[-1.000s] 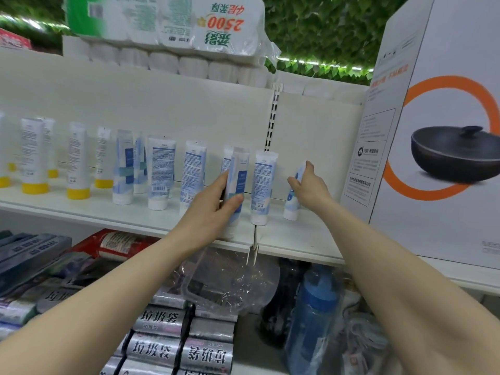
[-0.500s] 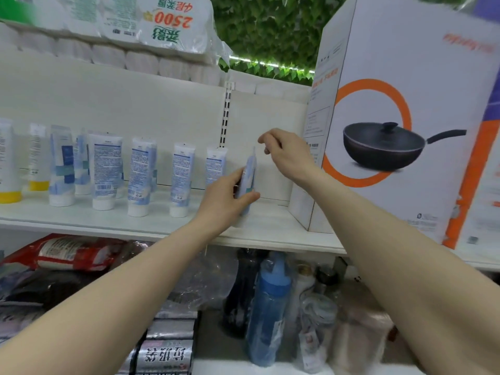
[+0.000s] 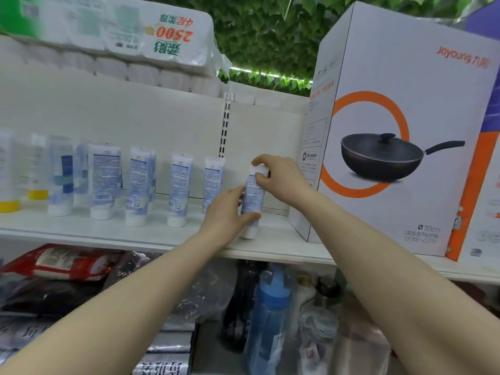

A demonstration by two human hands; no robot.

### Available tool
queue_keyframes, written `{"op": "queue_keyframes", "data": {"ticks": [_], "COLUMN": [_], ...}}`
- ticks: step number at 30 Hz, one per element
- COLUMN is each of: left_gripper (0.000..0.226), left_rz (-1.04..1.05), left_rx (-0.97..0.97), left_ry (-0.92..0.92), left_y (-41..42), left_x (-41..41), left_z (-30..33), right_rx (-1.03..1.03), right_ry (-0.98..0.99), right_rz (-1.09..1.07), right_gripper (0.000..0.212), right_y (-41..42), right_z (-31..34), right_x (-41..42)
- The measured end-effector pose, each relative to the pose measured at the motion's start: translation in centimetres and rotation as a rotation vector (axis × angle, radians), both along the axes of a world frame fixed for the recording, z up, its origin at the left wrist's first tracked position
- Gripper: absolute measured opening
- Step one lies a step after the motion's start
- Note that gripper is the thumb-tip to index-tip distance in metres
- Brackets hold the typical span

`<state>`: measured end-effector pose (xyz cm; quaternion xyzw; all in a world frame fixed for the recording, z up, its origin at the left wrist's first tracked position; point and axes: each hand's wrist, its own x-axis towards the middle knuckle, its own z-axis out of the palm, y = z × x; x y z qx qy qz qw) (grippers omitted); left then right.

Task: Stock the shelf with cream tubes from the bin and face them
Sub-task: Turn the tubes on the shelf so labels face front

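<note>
Since half a second ago, right hand [image 3: 281, 180] has dropped to pinch the crimped top of the cream tube [image 3: 251, 201] while left hand [image 3: 226, 212] grips its soft, light body, cap-down near the shelf [image 3: 151, 234] front edge.

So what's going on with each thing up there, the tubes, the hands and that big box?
Held cream tube: upright, cap down on the shelf, gripped by both hands.
Left hand: grip around the tube's lower part.
Right hand: pinching the tube's top end.
Row of tubes: standing cap down, untouched.
Pan box: upright, closed, right of the held tube.
</note>
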<state>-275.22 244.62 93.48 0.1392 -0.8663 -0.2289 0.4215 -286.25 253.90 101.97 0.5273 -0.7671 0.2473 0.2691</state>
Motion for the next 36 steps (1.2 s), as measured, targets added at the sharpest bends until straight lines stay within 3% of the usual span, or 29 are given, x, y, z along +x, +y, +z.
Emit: {"op": "queue_keyframes", "data": {"ticks": [4,14,20,24,30,36], "left_gripper": [0.059,0.026,0.020,0.021,0.022,0.022], "left_rz": [0.026,0.056,0.069,0.100,0.174,0.116], "left_rx": [-0.083,-0.233,-0.358,-0.437,-0.504,-0.426], "left_ry": [-0.002,0.012,0.138,0.148,-0.141,-0.474], "left_y": [-0.7,-3.1,-5.4,-7.7,-11.4,-13.0], "left_x": [1.5,5.1,6.4,5.7,2.7,-0.9], "left_z": [-0.3,0.6,6.0,10.6,14.7,17.1], "right_rx": [-0.077,-0.187,-0.192,-0.083,0.145,0.385], "right_ry": [0.039,0.032,0.047,-0.017,-0.014,-0.140], "right_rz": [0.002,-0.088,-0.104,-0.109,-0.134,-0.125], "right_gripper": [0.036,0.026,0.029,0.026,0.018,0.019], "right_y": [-0.7,-1.0,-0.5,-0.9,-4.1,-7.3], "right_z": [-1.0,-1.2,2.6,5.6,7.5,8.3], "right_x": [0.4,0.6,0.6,-0.9,-3.5,-5.7]}}
